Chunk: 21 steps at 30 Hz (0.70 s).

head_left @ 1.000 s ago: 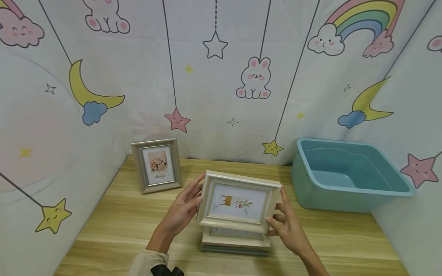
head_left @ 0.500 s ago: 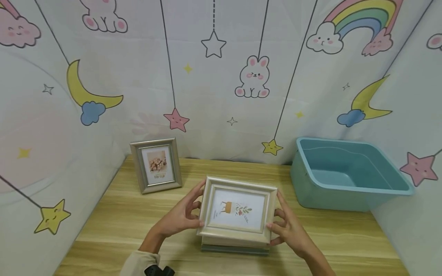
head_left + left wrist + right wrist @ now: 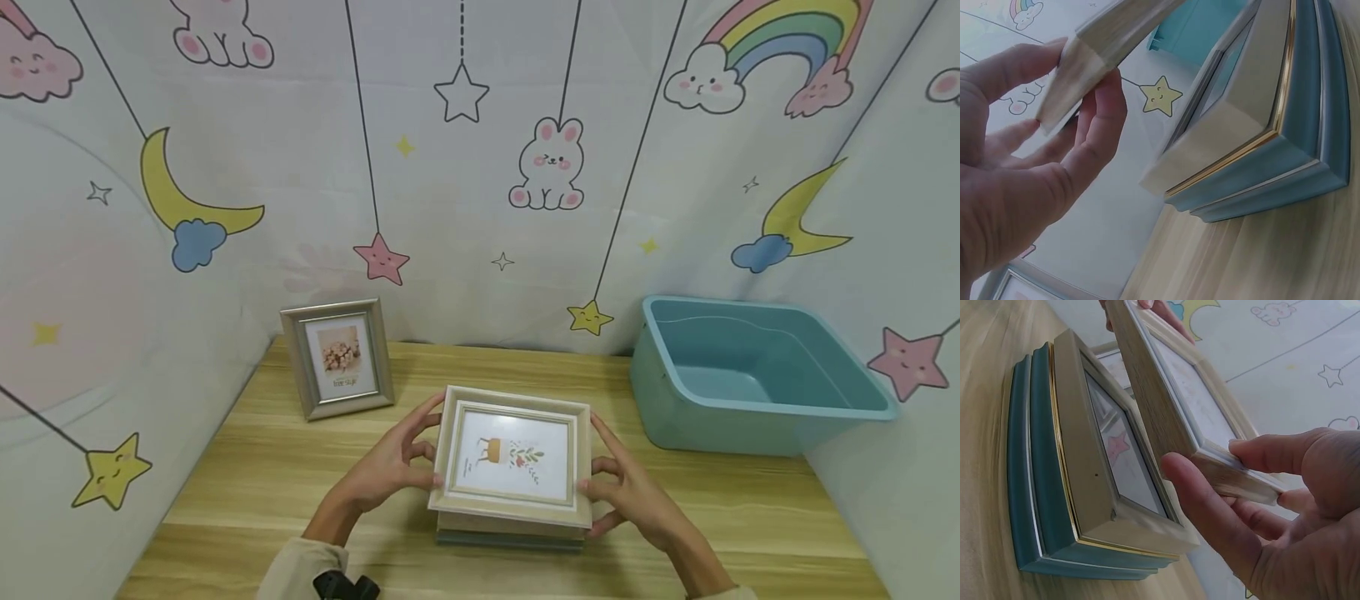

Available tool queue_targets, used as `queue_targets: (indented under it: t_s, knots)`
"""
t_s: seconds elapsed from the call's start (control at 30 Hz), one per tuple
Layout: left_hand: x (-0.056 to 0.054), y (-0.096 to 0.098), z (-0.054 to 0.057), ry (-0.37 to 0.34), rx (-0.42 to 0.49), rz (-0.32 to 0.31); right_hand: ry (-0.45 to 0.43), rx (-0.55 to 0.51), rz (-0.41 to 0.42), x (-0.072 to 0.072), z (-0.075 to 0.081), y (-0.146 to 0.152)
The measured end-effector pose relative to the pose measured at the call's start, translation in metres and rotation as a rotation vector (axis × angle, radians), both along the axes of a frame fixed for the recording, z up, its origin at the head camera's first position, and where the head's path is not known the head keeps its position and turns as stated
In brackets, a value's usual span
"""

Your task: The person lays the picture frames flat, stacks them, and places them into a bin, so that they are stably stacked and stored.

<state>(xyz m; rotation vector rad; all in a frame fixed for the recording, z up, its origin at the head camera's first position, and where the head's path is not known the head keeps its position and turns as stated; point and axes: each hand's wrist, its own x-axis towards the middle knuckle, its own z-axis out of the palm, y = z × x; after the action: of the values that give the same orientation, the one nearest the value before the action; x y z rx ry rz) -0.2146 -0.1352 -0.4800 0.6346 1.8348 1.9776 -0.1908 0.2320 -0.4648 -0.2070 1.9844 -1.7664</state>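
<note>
Both hands hold a cream picture frame with a plant print turned sideways, one hand at each end. My left hand grips its left edge between thumb and fingers; my right hand does the same on the right edge. Underneath lies a stack of frames: a cream one on top of blue-green ones with gold and silver trim. Both wrist views show a gap between the held frame and the stack. From the head view, most of the stack is hidden behind the held frame.
A silvery frame with a flower picture stands upright at the back left of the wooden table. At the back right is a blue-green plastic tub. A printed cloth wall borders the table behind and at the sides.
The held picture frame has come down toward the stack and tilted flatter, covering more of it. Both hands have kept their grip and moved down with it.
</note>
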Motion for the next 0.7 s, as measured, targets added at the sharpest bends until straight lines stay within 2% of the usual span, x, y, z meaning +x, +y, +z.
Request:
queue_targets:
  t_s: [0.17, 0.3, 0.53, 0.7]
  knots:
    - [-0.004, 0.004, -0.006, -0.119, 0.028, 0.029, 0.038, 0.09, -0.018, -0.008, -0.002, 0.002]
    - [-0.004, 0.006, -0.011, -0.178, 0.01, 0.061, 0.074, 0.14, -0.033, -0.011, -0.006, 0.002]
    - [-0.002, 0.011, -0.018, -0.188, -0.076, 0.119, 0.085, 0.148, -0.074, -0.015, -0.015, -0.003]
    - [0.002, 0.018, -0.014, -0.154, -0.166, 0.182, 0.09, 0.16, -0.099, -0.015, -0.018, -0.005]
